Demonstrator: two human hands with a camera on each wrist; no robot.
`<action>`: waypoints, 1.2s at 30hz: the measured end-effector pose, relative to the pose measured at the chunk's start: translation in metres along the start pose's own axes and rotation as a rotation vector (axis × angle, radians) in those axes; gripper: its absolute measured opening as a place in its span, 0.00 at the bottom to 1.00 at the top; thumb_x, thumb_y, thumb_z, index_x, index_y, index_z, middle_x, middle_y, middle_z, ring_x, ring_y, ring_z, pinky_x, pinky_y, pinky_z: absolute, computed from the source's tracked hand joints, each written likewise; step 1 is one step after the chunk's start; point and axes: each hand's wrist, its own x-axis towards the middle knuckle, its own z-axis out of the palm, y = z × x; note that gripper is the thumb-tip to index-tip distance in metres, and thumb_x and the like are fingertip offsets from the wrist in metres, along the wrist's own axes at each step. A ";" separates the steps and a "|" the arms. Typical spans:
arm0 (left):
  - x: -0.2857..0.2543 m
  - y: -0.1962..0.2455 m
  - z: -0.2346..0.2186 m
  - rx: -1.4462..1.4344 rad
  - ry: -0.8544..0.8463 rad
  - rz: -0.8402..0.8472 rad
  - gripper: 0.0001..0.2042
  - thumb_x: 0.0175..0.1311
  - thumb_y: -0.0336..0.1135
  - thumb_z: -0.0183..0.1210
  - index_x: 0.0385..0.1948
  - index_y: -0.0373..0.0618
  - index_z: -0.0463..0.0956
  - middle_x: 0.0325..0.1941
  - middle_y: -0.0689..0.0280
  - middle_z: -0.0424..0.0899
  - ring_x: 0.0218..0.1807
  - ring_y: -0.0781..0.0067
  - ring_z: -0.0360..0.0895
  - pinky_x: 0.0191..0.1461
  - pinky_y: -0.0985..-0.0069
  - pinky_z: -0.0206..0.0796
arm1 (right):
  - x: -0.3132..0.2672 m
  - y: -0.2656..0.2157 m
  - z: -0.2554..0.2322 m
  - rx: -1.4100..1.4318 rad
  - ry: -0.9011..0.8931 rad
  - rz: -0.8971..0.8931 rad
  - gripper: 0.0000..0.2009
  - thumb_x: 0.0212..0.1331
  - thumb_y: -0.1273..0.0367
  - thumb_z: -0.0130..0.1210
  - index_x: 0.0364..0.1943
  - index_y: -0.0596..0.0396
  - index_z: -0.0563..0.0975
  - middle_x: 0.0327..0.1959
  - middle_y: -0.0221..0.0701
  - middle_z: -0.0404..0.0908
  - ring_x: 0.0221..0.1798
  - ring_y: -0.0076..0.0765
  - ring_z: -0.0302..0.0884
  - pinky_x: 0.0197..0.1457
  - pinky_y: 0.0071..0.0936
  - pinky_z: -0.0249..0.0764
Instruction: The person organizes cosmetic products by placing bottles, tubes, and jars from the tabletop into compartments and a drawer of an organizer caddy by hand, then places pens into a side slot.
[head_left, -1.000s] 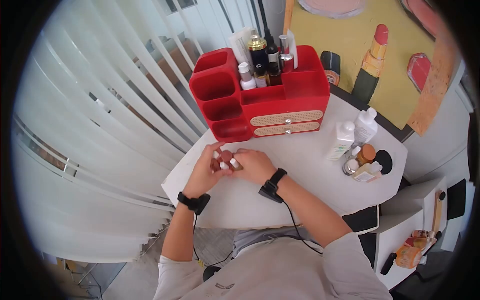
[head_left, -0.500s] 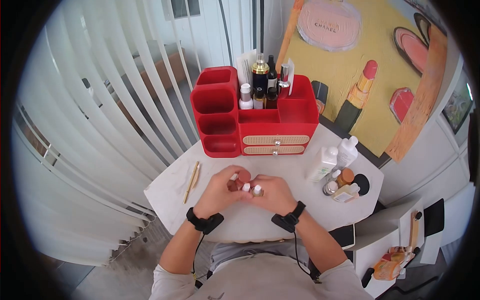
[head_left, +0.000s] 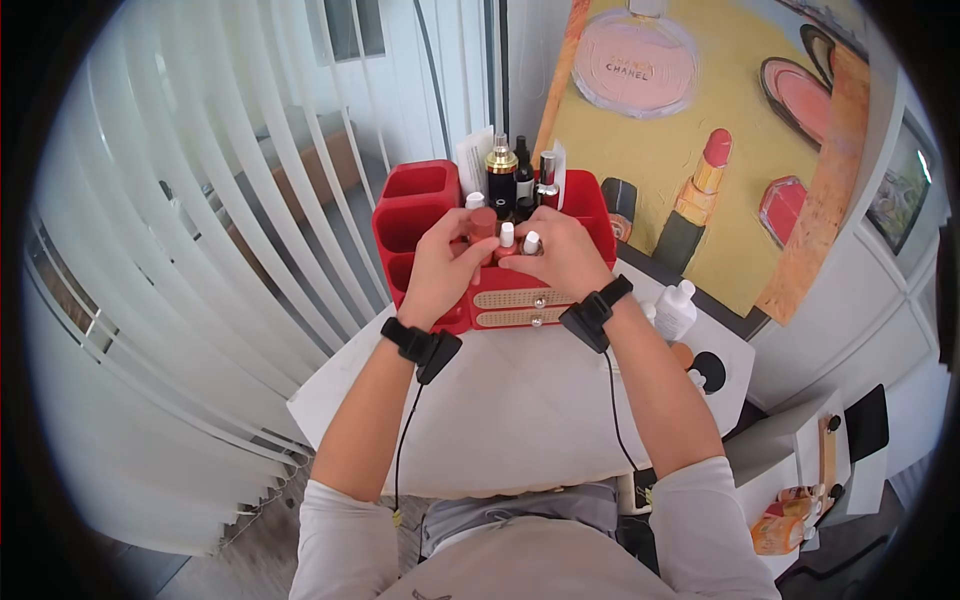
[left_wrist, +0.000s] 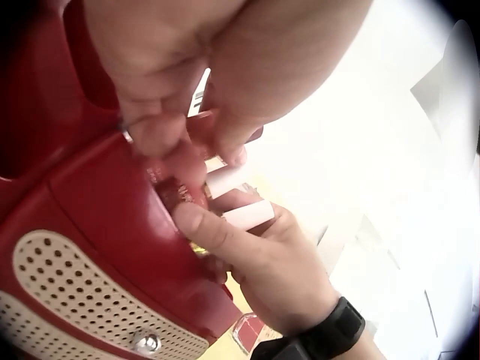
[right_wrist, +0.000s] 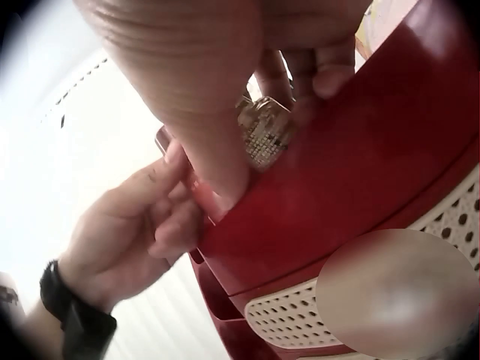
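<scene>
Both hands hold a cluster of small bottles over the front compartment of a red organizer [head_left: 415, 225]. My left hand [head_left: 468, 240] grips a small bottle with a red-brown cap [head_left: 483, 222]. My right hand [head_left: 532, 252] pinches two small bottles with white caps [head_left: 507, 234]. In the left wrist view the left hand's fingers [left_wrist: 161, 131] press at the organizer's rim [left_wrist: 97, 217], with the white caps [left_wrist: 247, 215] beside the right hand [left_wrist: 270, 262]. The right wrist view shows a glittery small bottle [right_wrist: 262, 127] held just above the red organizer [right_wrist: 352, 180], and the left hand [right_wrist: 135, 225] alongside.
Tall bottles [head_left: 500, 175] stand in the organizer's back compartment, and two beige drawers [head_left: 525, 298] sit below. A white bottle [head_left: 676, 310] and a black compact [head_left: 710, 372] are on the white table [head_left: 500, 410] to the right. Vertical blinds [head_left: 200, 250] hang at left, a cosmetics painting [head_left: 690, 130] behind.
Both hands have lifted off the table with the small bottles and moved forward to the organizer's front compartment. The head view has tilted upward.
</scene>
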 end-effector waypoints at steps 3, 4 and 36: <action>-0.001 -0.001 0.002 0.149 0.030 0.067 0.16 0.70 0.25 0.66 0.57 0.35 0.76 0.43 0.60 0.89 0.35 0.79 0.83 0.38 0.80 0.75 | 0.008 0.010 0.000 0.034 -0.091 0.054 0.17 0.54 0.63 0.78 0.42 0.59 0.88 0.33 0.36 0.83 0.35 0.37 0.81 0.41 0.34 0.76; -0.003 -0.002 0.001 0.148 0.026 0.065 0.16 0.70 0.25 0.66 0.57 0.35 0.76 0.43 0.60 0.89 0.35 0.79 0.83 0.38 0.80 0.75 | 0.011 0.013 -0.002 0.128 -0.194 0.152 0.17 0.55 0.62 0.77 0.42 0.60 0.87 0.31 0.36 0.86 0.33 0.33 0.81 0.41 0.32 0.76; -0.055 -0.029 0.007 0.158 0.296 0.224 0.31 0.63 0.18 0.68 0.69 0.43 0.69 0.50 0.66 0.84 0.36 0.84 0.77 0.41 0.83 0.73 | -0.069 -0.034 -0.076 -0.253 0.224 -0.130 0.37 0.53 0.73 0.74 0.70 0.57 0.72 0.66 0.45 0.77 0.64 0.52 0.78 0.68 0.39 0.77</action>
